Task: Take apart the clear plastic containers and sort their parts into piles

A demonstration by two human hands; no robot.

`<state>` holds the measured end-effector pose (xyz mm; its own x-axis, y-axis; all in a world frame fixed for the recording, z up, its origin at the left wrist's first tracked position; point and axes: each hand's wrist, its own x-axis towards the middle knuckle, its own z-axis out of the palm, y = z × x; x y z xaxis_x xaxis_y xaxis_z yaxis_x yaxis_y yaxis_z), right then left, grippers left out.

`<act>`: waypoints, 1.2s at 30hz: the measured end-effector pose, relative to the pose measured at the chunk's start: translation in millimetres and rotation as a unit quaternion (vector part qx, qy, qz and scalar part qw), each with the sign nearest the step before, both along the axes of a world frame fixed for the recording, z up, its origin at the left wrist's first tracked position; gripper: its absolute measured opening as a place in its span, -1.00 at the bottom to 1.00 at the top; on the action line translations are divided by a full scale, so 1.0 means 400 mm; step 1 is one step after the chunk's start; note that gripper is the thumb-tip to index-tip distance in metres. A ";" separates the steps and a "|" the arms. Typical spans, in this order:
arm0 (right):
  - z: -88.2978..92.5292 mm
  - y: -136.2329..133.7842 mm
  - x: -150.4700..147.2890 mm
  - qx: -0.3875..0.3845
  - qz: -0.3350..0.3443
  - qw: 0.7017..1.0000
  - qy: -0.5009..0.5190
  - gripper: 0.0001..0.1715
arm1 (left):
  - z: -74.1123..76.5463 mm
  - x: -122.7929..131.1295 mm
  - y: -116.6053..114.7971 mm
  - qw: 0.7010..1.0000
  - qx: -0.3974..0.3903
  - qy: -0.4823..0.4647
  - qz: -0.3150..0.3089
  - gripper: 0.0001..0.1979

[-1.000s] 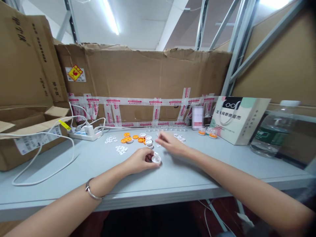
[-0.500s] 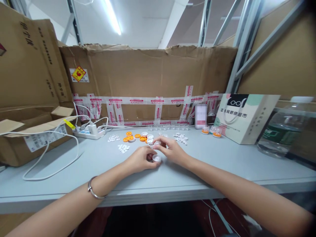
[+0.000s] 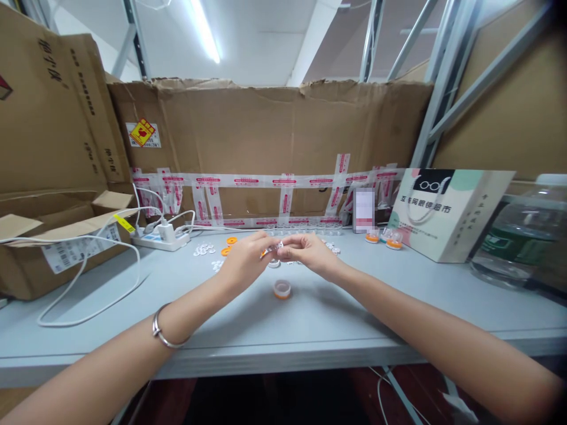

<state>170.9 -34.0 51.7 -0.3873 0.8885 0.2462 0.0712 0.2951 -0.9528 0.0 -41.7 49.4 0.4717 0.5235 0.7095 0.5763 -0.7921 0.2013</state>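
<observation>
My left hand (image 3: 250, 257) is raised over the middle of the table, its fingers closed in a pinch. My right hand (image 3: 309, 254) meets it fingertip to fingertip. A small white plastic piece (image 3: 279, 245) shows between the two pinches, gripped by my right fingers; what my left fingers hold is mostly hidden. Below them a small round cup (image 3: 282, 288), whitish above with an orange base, stands upright on the table, untouched. Behind the hands lie orange rings (image 3: 230, 241) and a white ring (image 3: 274, 264), partly covered.
Small white pieces (image 3: 204, 249) lie in piles at the back. Clear-topped orange pieces (image 3: 394, 241) stand by a paper bag (image 3: 447, 218). A water bottle (image 3: 509, 236) is at right. A power strip (image 3: 162, 238), cables and an open carton (image 3: 57, 248) are at left.
My left hand has let go of the cup and moved up and away from it, to my right hand's fingertips. The cup now stands alone on the table.
</observation>
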 end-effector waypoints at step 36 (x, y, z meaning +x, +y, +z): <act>-0.058 -0.012 -0.005 -0.091 -0.037 0.989 0.110 -0.78 | -0.073 0.003 0.011 0.987 0.157 0.008 -0.021 -0.84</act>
<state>168.9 -38.6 28.5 -0.2740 0.9500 0.1498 -0.1279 0.1184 -0.9847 1.4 -37.3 20.1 0.5010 0.2580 0.8261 0.5421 -0.8376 -0.0673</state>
